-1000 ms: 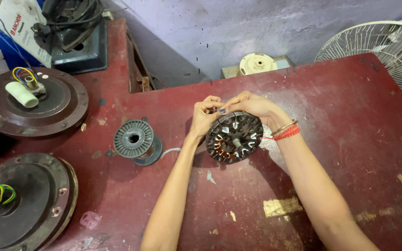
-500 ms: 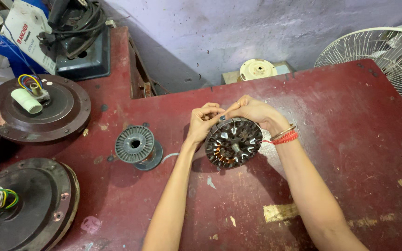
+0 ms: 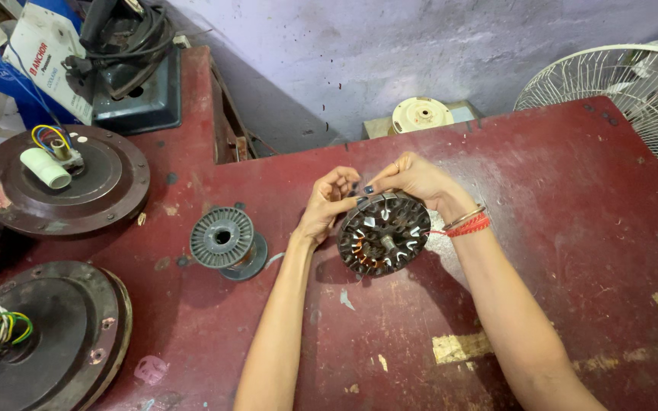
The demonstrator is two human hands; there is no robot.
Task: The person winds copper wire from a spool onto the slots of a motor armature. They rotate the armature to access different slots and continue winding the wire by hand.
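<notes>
Hands [image 3: 329, 202] unmoved on stator [image 3: 383, 234]

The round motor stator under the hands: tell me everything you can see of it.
The stator is a dark, round slotted metal core with copper-coloured windings in some slots, pale insulating strips in others, and a short shaft at its centre. It sits tilted on the red worktable, face toward the camera. The left hand grips its left edge; the right hand pinches at its top rim. A grey wire spool lies apart to its left.
</notes>
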